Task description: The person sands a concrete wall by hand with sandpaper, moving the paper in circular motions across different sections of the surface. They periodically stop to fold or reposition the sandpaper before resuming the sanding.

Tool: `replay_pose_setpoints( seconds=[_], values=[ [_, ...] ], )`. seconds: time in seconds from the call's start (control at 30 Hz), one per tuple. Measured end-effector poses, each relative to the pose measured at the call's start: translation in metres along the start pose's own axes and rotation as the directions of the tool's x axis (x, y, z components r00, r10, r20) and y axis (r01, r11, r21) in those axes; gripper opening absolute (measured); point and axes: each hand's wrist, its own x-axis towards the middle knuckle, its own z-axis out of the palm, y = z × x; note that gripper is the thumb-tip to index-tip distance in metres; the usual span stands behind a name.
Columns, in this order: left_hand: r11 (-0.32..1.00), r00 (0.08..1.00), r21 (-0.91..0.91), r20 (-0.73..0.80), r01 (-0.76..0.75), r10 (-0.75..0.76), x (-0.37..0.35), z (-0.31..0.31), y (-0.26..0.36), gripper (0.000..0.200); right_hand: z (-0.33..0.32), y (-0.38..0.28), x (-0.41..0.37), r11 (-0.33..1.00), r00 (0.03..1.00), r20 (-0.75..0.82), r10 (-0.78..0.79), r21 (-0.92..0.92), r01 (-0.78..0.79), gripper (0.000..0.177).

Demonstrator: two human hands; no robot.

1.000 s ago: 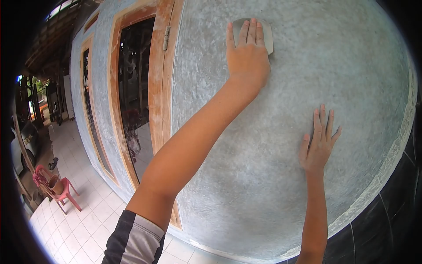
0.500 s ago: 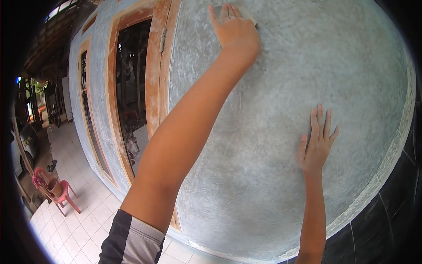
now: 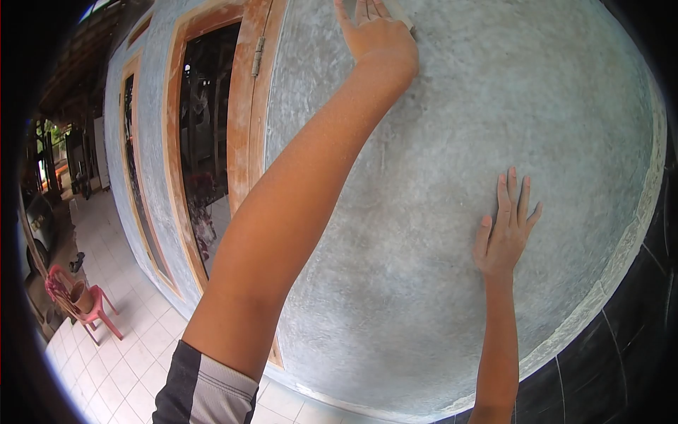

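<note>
The left hand was high on the grey wall, at the top edge of the view, lying over a pale, flat sheet. The sheet was between the hand and the wall, with one corner and edge showing just right of the knuckles; the rest was covered by the hand or cut off by the edge of the view. The left fingers pointed upward, the outermost on the left standing apart from the others, which lay close together. Their tips ran out of view and the thumb was hidden, so whether they pinched the sheet could not be told.

The right hand lay on the wall, lower and to the right, well apart from the sheet. Its fingers were spread and straight, the thumb out to the left, and the back of the hand faced the camera.

The left arm crossed in front of the wall and part of a wooden frame, coming out of a black and light grey sleeve. A metal hinge was fixed to the frame. Farther left, a pinkish-red chair with a brown pot on it stood on the white tile floor. Black tiles bordered the wall at the lower right.
</note>
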Motion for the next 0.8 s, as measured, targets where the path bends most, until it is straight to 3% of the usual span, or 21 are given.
replay_pose_setpoints(
  seconds=[0.1,0.2,0.33,0.4,0.43,0.5,0.53,0.6,0.7,0.8],
  values=[
    [0.992,0.997,0.123,0.075,-0.021,0.012,-0.037,0.005,0.012,0.069,-0.001,-0.001,0.000,1.000,1.000,-0.001,0.001,0.001,-0.001,0.059],
    [0.991,0.992,0.025,0.007,-0.128,0.128,-0.058,0.009,-0.004,0.074,0.000,-0.001,0.000,1.000,1.000,-0.009,0.002,0.000,-0.002,0.059],
    [0.996,0.998,0.074,0.008,-0.057,0.057,-0.016,0.003,-0.011,0.073,0.000,0.000,0.000,1.000,1.000,-0.018,-0.003,0.015,0.003,0.059],
    [0.999,0.987,-0.047,0.163,-0.004,0.012,0.007,-0.013,-0.020,0.072,-0.002,0.000,0.001,1.000,1.000,-0.007,0.003,0.021,-0.003,0.058],
    [0.999,0.986,-0.046,0.163,-0.008,0.015,0.006,-0.005,-0.023,0.072,-0.002,0.000,0.001,1.000,1.000,-0.006,0.007,0.022,-0.006,0.058],
    [0.983,0.990,-0.162,-0.127,-0.085,0.065,-0.005,0.031,-0.032,0.069,-0.002,0.000,0.000,1.000,1.000,-0.003,0.007,0.022,-0.007,0.058],
    [0.983,0.989,-0.160,-0.132,-0.089,0.068,-0.016,0.033,-0.038,0.069,-0.002,-0.001,0.000,1.000,1.000,-0.008,0.009,0.023,-0.009,0.058],
    [0.969,0.961,-0.042,-0.141,-0.245,0.237,-0.057,0.022,-0.050,0.065,-0.002,-0.002,0.000,1.000,1.000,-0.008,0.012,0.019,-0.012,0.057],
    [0.970,0.973,-0.072,-0.036,-0.232,0.230,-0.094,0.005,-0.058,0.066,-0.004,-0.002,0.000,1.000,1.000,0.003,0.009,0.020,-0.009,0.057],
    [0.981,0.980,-0.014,-0.060,-0.191,0.190,-0.072,0.007,-0.063,0.065,-0.003,-0.001,0.000,1.000,1.000,0.002,0.003,0.012,-0.003,0.057]
  ],
)
